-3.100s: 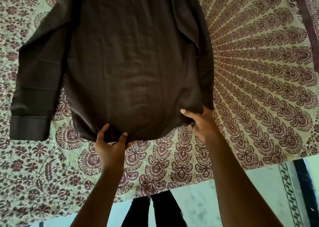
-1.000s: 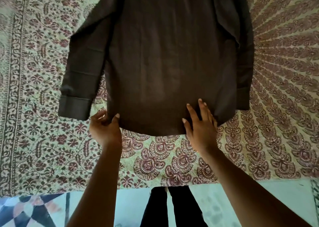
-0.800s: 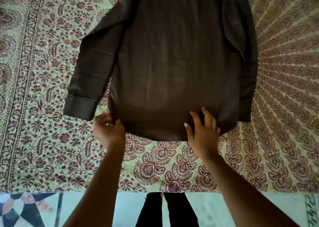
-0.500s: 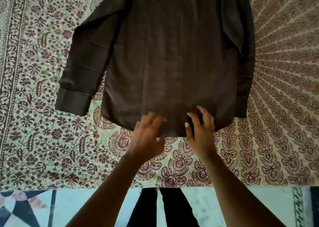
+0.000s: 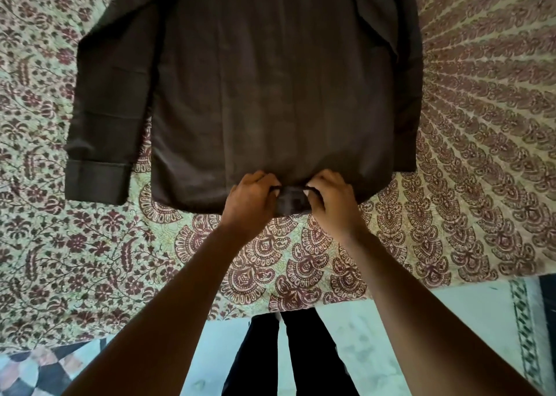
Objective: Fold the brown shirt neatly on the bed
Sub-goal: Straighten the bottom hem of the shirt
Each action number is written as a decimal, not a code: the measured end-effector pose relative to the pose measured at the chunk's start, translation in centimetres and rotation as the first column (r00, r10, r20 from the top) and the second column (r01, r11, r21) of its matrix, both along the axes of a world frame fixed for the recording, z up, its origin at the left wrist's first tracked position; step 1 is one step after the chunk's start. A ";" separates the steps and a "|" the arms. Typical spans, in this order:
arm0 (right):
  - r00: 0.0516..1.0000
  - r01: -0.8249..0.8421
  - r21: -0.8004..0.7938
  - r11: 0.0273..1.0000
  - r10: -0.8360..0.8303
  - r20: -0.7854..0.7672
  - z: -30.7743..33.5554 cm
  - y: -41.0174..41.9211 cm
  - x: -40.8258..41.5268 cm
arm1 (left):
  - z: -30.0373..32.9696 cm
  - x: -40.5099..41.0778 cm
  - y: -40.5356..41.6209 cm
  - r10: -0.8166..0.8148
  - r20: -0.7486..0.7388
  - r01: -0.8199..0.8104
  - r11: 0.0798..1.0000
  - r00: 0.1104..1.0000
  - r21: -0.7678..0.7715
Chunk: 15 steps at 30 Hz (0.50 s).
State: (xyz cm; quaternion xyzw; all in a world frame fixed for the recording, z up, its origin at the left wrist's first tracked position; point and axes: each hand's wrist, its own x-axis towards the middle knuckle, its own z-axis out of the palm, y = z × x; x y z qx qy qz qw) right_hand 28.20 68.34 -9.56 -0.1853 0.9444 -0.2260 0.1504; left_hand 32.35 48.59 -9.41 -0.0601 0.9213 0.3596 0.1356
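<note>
Both hands (image 5: 252, 198) now together at shirt (image 5: 270, 95) hem

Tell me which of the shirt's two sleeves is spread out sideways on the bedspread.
The long brown sleeve on the left, cuff lying clear of the body; the right sleeve lies against the shirt's side.

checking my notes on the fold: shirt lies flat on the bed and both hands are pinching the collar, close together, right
Not quite. In the head view the left hand and right hand are close together, but they pinch the middle of the bottom hem of the brown shirt, the edge nearest the person, not the collar. The shirt does lie flat on the bed.
</note>
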 end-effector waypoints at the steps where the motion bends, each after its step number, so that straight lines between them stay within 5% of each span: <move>1: 0.998 0.034 -0.029 0.999 -0.032 0.060 0.2 -0.1 -0.4 | 0.3 0.0 0.0 -0.018 0.012 0.018 1.000 1.000 0.005; 8: 0.985 0.103 -0.185 0.977 -0.074 0.155 1.1 0.2 -0.8 | 0.3 2.4 1.0 -0.264 -0.002 0.247 0.905 0.964 -0.346; 15: 0.971 0.003 -0.167 0.986 0.036 0.235 1.4 1.6 -0.5 | 0.0 2.1 1.9 -0.133 -0.130 0.091 0.954 0.983 -0.287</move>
